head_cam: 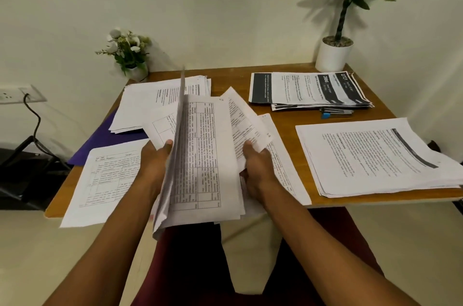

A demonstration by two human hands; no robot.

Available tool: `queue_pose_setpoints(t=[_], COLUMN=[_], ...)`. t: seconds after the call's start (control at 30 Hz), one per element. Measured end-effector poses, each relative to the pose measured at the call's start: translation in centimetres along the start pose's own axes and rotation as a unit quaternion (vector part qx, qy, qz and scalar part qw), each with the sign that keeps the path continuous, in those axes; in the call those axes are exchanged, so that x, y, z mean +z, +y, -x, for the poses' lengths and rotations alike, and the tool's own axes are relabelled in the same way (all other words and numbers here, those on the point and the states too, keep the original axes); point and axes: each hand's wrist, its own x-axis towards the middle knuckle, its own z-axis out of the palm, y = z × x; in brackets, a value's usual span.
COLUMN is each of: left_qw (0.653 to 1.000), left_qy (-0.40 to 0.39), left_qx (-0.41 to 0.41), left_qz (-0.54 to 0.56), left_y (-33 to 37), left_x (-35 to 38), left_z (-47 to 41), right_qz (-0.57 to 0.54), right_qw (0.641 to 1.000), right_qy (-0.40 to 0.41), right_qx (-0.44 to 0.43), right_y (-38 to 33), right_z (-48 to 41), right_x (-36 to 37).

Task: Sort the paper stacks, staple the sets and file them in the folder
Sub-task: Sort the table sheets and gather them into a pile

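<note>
A sheaf (203, 155) of printed tables is held over the table's (283, 120) near edge, its left pages lifted upright. The left hand (152, 158) curls round those pages; the right hand (258, 165) pinches the sheaf's right side. Other stacks (370, 155) lie around it, a purple folder (100, 140) at left, and perhaps a stapler (333, 113) far right.

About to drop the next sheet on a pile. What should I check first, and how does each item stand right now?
1. Grip: left hand and right hand both hold the bundle: ok.
2. Target piles in view: banner stack, near-right stack, far-left stack: ok.
3. Near-left sheet overhangs the table edge: not ok.
4. Purple folder free: partly buried under papers: not ok.
5. Stapler at hand: blue object by the banner stack, identity unclear: cannot tell.
</note>
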Motion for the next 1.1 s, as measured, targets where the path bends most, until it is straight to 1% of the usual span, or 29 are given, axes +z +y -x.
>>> queue_pose_setpoints(t=[0.07, 0.23, 0.57, 0.63, 0.73, 0.8, 0.93, 1.03, 1.1], left_qw=[1.000, 0.998, 0.997, 0.996, 0.992, 0.991, 0.996, 0.995, 0.995], left_qy=[-0.008, -0.008, -0.014, -0.011, 0.018, 0.028, -0.014, -0.061, -0.072], left_qx=[-0.004, 0.021, 0.051, 0.073, 0.119, 0.122, 0.079, 0.071, 0.056], left_qz=[0.017, 0.058, 0.054, 0.042, -0.034, -0.049, -0.042, -0.044, -0.029], left_y=[0.0, -0.2, 0.4, 0.9, 2.0, 2.4, 2.5, 1.7, 1.1], left_x=[0.0, 0.1, 0.4, 0.3, 0.2, 0.5, 1.6, 1.7, 1.5], left_z=[-0.2, -0.7, -0.3, -0.1, 0.2, 0.2, 0.1, 0.0, -0.3], right_qz=[0.020, -0.005, -0.024, -0.025, -0.013, 0.011, 0.053, 0.075, 0.066], right_qw=[1.000, 1.000, 0.999, 0.998, 0.996, 0.991, 0.983, 0.983, 0.986], right_qy=[0.006, -0.013, -0.032, -0.048, -0.085, -0.125, -0.168, -0.161, -0.152], right_qx=[-0.010, -0.014, -0.011, -0.011, -0.026, -0.042, -0.043, -0.040, -0.024], right_y=[-1.0, -2.3, -3.1, -3.4, -4.6, -5.3, -6.0, -6.2, -6.3], right_z=[-0.5, -1.0, -0.9, -0.8, -0.4, 0.1, 0.4, 0.8, 0.9], right_x=[-1.5, -3.4, -3.7, -4.0, -4.2, -4.0, -3.5, -2.8, -2.2])
